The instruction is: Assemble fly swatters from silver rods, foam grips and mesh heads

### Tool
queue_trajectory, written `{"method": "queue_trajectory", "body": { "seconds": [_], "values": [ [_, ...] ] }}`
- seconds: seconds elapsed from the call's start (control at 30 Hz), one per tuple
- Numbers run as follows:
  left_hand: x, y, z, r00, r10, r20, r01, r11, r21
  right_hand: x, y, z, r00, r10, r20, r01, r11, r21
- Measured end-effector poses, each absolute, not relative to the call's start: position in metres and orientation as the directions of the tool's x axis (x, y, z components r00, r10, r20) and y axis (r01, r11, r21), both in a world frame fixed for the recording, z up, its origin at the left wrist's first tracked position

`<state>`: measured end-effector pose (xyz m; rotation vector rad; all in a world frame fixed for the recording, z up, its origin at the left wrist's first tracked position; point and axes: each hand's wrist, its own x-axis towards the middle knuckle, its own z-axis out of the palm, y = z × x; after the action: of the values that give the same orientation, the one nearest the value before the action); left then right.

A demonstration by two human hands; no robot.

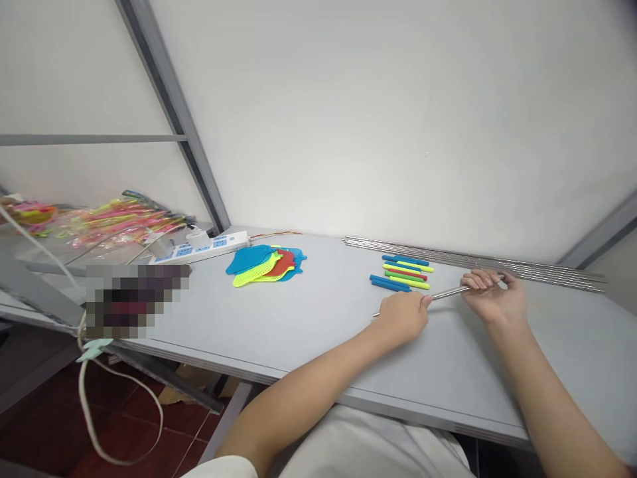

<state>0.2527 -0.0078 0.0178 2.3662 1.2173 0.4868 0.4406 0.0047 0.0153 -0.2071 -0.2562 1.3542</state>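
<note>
A thin shiny metal rod (450, 292) is held at a slant above the grey table. My left hand (405, 315) is closed round it near its left end, the tip sticking out beyond the fist. Farther right, my right hand (497, 296) has its fingers curled over the other end, which it partly hides. Just behind my left hand lie several short coloured tubes (405, 273) in blue, yellow, green and red. Several long metal rods (478, 261) lie in a bundle along the wall. To the left is an overlapping pile of fly swatter heads (269, 263) in blue, yellow and red.
A white power strip (212, 247) with plugs sits behind the swatter heads. Bagged colourful items (122, 222) lie at the far left, near a pixelated patch. A pale cable (162, 425) hangs off the table's left part. Metal frame posts (176, 113) rise beside the wall.
</note>
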Motion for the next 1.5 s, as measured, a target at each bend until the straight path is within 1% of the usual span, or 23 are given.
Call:
{"method": "queue_trajectory", "body": {
  "seconds": [0.1, 0.23, 0.43, 0.53, 0.63, 0.7, 0.87, 0.97, 1.07, 1.17, 1.23, 1.33, 1.43, 1.5],
  "values": [
    [0.254, -0.013, 0.013, 0.585, 0.795, 0.16, 0.697, -0.593, 0.403, 0.438, 0.003, 0.015, 0.254, 0.966, 0.047, -0.94, 0.258, -0.221],
    [0.255, -0.014, 0.013, 0.608, 0.765, 0.211, 0.683, -0.64, 0.352, 0.431, 0.0, 0.019, 0.272, 0.949, 0.157, -0.936, 0.299, -0.186],
    [0.253, -0.013, 0.021, 0.592, 0.795, 0.134, 0.705, -0.591, 0.393, 0.42, 0.0, 0.022, 0.291, 0.93, 0.223, -0.928, 0.331, -0.169],
    [0.253, -0.014, 0.022, 0.593, 0.797, 0.117, 0.698, -0.58, 0.42, 0.413, 0.0, 0.023, 0.271, 0.937, 0.222, -0.929, 0.315, -0.195],
    [0.254, -0.014, 0.02, 0.607, 0.784, 0.132, 0.681, -0.599, 0.421, 0.409, -0.002, 0.024, 0.256, 0.94, 0.225, -0.925, 0.305, -0.224],
    [0.255, -0.013, 0.018, 0.614, 0.776, 0.144, 0.677, -0.612, 0.409, 0.409, -0.003, 0.025, 0.259, 0.941, 0.217, -0.922, 0.308, -0.234],
    [0.255, -0.009, 0.014, 0.626, 0.758, 0.184, 0.679, -0.645, 0.35, 0.414, -0.002, 0.023, 0.263, 0.955, 0.138, -0.929, 0.29, -0.232],
    [0.254, -0.008, 0.016, 0.614, 0.762, 0.205, 0.683, -0.643, 0.346, 0.416, 0.001, 0.019, 0.271, 0.957, 0.105, -0.932, 0.289, -0.22],
    [0.253, -0.008, 0.021, 0.546, 0.817, 0.188, 0.729, -0.573, 0.373, 0.418, 0.003, 0.016, 0.278, 0.959, 0.061, -0.937, 0.285, -0.202],
    [0.253, -0.007, 0.026, 0.479, 0.868, 0.128, 0.786, -0.489, 0.377, 0.421, 0.004, 0.014, 0.306, 0.952, 0.006, -0.938, 0.303, -0.169],
    [0.253, -0.008, 0.027, 0.479, 0.872, 0.102, 0.805, -0.483, 0.345, 0.422, 0.004, 0.014, 0.338, 0.941, -0.017, -0.93, 0.331, -0.162],
    [0.257, -0.014, 0.022, 0.517, 0.849, 0.108, 0.809, -0.525, 0.263, 0.422, 0.002, 0.015, 0.384, 0.923, -0.017, -0.906, 0.373, -0.2],
    [0.261, -0.022, 0.016, 0.556, 0.824, 0.109, 0.799, -0.565, 0.207, 0.42, 0.001, 0.018, 0.377, 0.926, 0.002, -0.895, 0.365, -0.257],
    [0.262, -0.025, 0.014, 0.564, 0.819, 0.108, 0.797, -0.574, 0.187, 0.418, 0.001, 0.018, 0.377, 0.926, 0.01, -0.891, 0.366, -0.269]
  ]
}}
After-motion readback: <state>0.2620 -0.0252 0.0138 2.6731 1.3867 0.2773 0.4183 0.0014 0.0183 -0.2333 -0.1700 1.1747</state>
